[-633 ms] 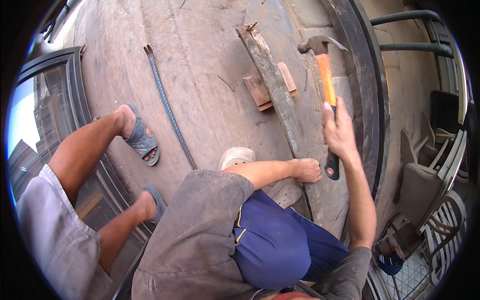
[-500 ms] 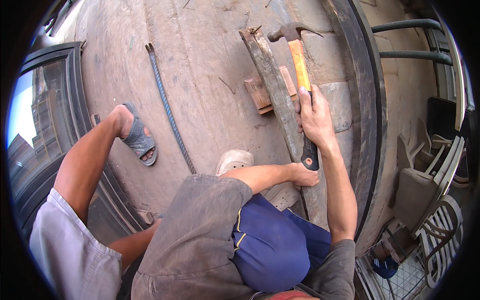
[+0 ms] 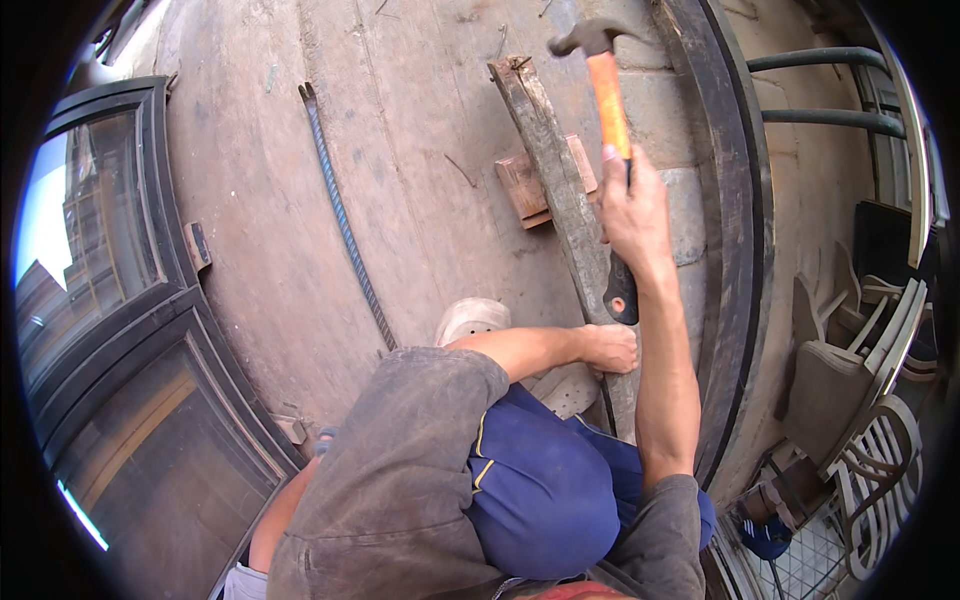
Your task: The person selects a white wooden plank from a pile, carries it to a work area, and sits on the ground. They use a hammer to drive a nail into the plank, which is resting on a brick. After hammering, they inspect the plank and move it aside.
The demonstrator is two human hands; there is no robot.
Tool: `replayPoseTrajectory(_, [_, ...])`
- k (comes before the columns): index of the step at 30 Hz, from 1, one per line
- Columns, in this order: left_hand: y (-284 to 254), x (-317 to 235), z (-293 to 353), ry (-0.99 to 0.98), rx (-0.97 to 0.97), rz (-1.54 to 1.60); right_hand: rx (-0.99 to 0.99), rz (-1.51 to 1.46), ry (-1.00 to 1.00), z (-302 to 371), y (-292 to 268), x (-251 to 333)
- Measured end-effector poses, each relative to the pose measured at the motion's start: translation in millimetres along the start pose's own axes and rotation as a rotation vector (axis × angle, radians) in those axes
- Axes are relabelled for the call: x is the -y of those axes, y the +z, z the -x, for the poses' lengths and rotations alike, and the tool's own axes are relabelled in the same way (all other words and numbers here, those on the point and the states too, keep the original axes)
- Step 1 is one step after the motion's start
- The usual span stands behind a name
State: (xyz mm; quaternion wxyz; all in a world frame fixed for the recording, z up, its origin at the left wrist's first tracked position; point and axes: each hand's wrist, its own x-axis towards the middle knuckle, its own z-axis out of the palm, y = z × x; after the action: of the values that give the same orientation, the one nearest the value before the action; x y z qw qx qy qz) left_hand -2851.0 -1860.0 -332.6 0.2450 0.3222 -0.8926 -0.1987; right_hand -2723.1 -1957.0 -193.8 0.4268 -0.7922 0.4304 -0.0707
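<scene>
My right hand (image 3: 637, 215) is closed round the handle of a claw hammer (image 3: 608, 100) with an orange and black grip. The hammer is raised over an old grey wooden beam (image 3: 550, 160), its head blurred beyond the beam's far end. Bent nails (image 3: 519, 64) stick out of that end. My left hand (image 3: 610, 348) is closed on the near part of the beam, fingers curled over it. Under the beam lies a reddish-brown wood block (image 3: 522, 190), propping it up. My shoe (image 3: 470, 318) stands left of the beam.
A ribbed steel pry bar (image 3: 340, 215) lies on the concrete floor, with a loose nail (image 3: 460, 170) between it and the beam. Dark-framed glass panels (image 3: 170, 300) stand at left. A long dark timber (image 3: 735, 250) runs along the right, and stacked chairs (image 3: 830, 380) are beyond it.
The hammer and my right hand have risen slightly in the picture. A person's sandalled foot and arm at left have drawn back toward the lower edge. My left hand stays on the beam.
</scene>
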Motion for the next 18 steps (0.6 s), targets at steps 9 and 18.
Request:
replayPoseTrajectory(9, [52.3,-4.6,6.6,-0.193,-0.098,0.699,-0.196,-0.071,0.004,-0.7,37.3,11.5])
replayPoseTrajectory(18, [28.2,-3.3,-17.2,-0.050,0.206,0.157,-0.292,-0.121,-0.010,-7.0,-21.5,58.3])
